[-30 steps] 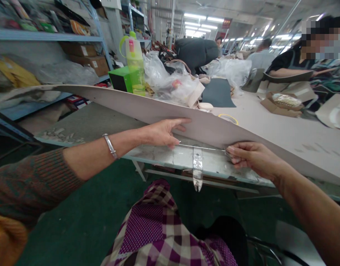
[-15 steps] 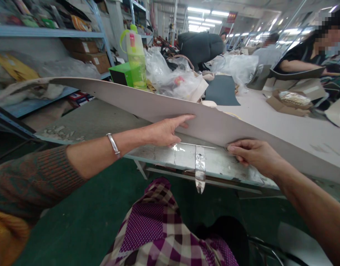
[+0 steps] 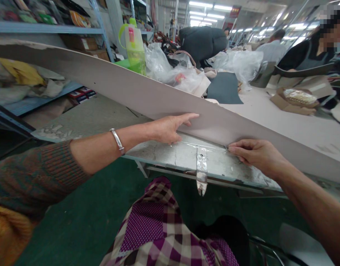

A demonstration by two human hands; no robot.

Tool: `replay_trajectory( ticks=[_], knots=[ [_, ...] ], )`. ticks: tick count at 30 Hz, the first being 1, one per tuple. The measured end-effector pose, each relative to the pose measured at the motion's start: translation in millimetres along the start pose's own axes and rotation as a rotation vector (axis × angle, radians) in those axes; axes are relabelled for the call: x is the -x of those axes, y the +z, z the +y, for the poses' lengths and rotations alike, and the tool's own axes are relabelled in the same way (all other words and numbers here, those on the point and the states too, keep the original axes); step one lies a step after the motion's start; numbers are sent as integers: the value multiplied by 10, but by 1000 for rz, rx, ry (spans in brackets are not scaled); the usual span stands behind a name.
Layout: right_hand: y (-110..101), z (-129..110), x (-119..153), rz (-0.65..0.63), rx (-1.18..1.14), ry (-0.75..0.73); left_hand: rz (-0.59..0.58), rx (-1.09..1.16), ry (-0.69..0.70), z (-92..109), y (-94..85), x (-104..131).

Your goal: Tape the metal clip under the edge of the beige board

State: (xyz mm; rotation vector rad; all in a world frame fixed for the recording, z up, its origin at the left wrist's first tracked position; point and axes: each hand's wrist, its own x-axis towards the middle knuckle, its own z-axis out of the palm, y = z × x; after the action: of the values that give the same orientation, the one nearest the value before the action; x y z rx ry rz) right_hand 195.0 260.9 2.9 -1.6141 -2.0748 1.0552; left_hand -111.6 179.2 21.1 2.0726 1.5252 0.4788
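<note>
A long pale sheet (image 3: pixel 125 88) stands raised on edge along the bench (image 3: pixel 155 151), curving up towards the far left. My left hand (image 3: pixel 168 128) lies against its near face, index finger stretched out and the other fingers apart. Further right, my right hand (image 3: pixel 250 149) is closed in a pinch at the sheet's lower edge. What its fingertips hold is too small to make out. A thin, shiny line runs along the bench between the two hands. Below it, a metal strip (image 3: pixel 202 171) is taped to the bench edge and sticks out over it.
Behind the sheet are a green bottle (image 3: pixel 136 48), plastic bags (image 3: pixel 178 74), a dark sheet (image 3: pixel 224 88) and an open cardboard box (image 3: pixel 294 100). Shelves (image 3: pixel 47 27) stand at the left. A person (image 3: pixel 305 51) is at the far right. Scraps lie on the bench's left end.
The left part of the pale sheet has risen and now hides more of the bottle and the green box. My hands have barely moved. The view has shifted slightly.
</note>
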Motion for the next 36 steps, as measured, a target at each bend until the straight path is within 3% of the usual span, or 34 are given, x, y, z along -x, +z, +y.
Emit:
replay_trajectory(
  ticks=[9, 21, 27, 36],
  knots=[
    [10, 49, -42, -16, 117, -31, 26, -88, 14, 3, 4, -45],
    [-25, 32, -48, -55, 203, 4, -79, -49, -140, 135, -28, -89],
    [-31, -17, -50, -44, 332, 0, -67, -330, -12, 115, -19, -145],
    [90, -290, 117, 100, 676, -137, -44, -466, 19, 200, 20, -48]
  ],
)
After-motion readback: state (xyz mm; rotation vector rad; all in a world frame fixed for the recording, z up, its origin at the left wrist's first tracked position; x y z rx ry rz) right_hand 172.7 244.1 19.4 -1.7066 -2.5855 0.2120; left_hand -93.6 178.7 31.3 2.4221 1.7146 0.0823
